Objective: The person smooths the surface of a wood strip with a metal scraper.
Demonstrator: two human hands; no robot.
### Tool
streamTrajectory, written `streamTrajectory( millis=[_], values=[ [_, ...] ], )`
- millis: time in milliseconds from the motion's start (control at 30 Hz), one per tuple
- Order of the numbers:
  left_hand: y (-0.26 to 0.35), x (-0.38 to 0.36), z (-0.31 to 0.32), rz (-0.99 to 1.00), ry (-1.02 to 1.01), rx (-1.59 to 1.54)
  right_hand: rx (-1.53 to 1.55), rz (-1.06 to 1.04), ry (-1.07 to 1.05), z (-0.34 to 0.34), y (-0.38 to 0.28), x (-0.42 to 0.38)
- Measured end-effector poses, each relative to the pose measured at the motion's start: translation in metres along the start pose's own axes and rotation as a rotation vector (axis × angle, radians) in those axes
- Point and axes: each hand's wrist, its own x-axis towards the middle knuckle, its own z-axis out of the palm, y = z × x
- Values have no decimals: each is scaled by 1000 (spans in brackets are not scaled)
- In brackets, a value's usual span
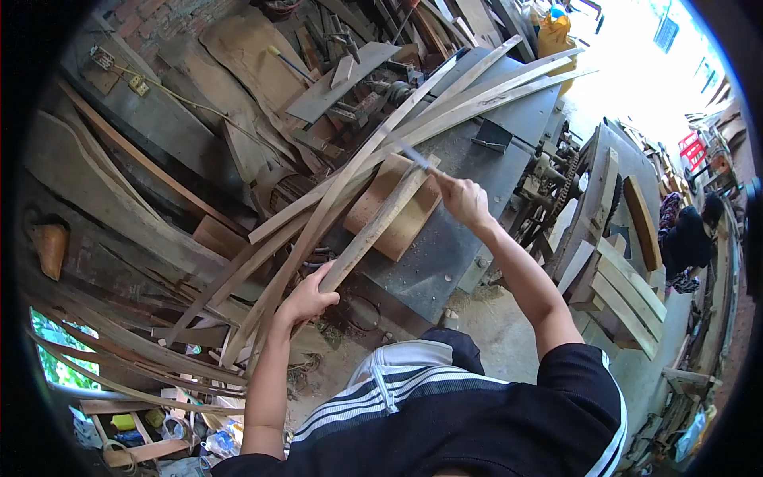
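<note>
My left hand (pixel 308 300) is wrapped round the lower end of a long narrow wooden strip (pixel 380 220). The strip slants up and to the right across a wooden block (pixel 407 228) on the dark metal machine table (pixel 469 215). My right hand (pixel 465 200) is closed round the handle of a bladed tool (pixel 413 153), whose blade is blurred and lies over the strip's upper end. Whether the blade touches the wood I cannot tell.
Several long strips (pixel 509 91) lie across the table's back and left side. Machinery with a chain (pixel 563 179) stands to the right, beside stacked boards (pixel 624 294). Large planks (pixel 119 191) lean at the left. A yellow sack (pixel 554 40) is at the back.
</note>
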Motion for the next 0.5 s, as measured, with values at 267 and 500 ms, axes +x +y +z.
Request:
streamTrajectory(
  millis=[267, 500],
  values=[
    [10, 0, -1, -137, -77, -213, 161, -394, -112, 13, -69, -68],
    [8, -6, 0, -192, -117, -315, 164, 159, 65, 23, 38, -26]
  ],
)
